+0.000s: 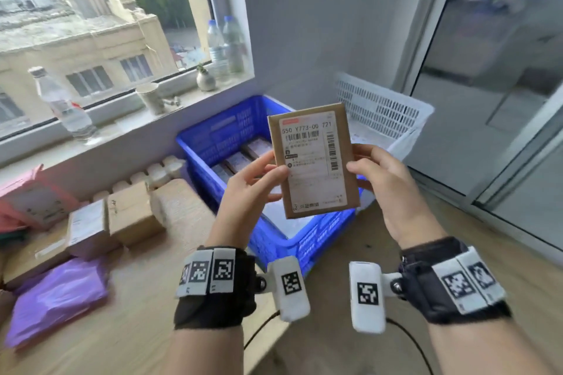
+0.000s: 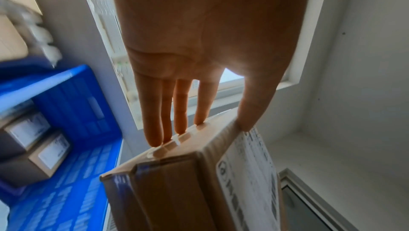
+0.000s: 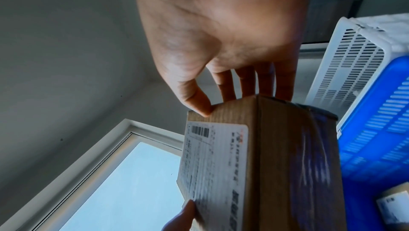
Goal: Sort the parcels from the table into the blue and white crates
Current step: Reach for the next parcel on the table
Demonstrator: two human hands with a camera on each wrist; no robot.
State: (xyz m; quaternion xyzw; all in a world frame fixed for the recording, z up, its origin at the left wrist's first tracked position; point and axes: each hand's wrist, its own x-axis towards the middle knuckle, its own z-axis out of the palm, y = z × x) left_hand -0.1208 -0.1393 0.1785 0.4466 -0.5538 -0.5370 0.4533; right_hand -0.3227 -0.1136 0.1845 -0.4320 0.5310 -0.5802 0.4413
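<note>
A flat brown cardboard parcel [image 1: 313,161] with a white shipping label is held upright above the blue crate [image 1: 307,242], label toward me. My left hand [image 1: 259,175] pinches its left edge, thumb on the label and fingers behind. My right hand [image 1: 370,167] pinches the right edge the same way. In the left wrist view the fingers [image 2: 180,108] lie along the parcel [image 2: 177,182]. The right wrist view shows the thumb on the corner of the parcel [image 3: 272,156]. Several boxed parcels [image 1: 240,158] lie inside the blue crate. The white crate [image 1: 380,106] stands behind it to the right.
On the wooden table [image 1: 146,298] at the left lie two cardboard boxes [image 1: 134,213], a purple mailer bag [image 1: 58,298] and a pink mailer [image 1: 33,201]. Bottles [image 1: 61,103], a paper cup [image 1: 150,97] and a small vase [image 1: 205,77] stand on the windowsill. A glass door [image 1: 502,100] is at the right.
</note>
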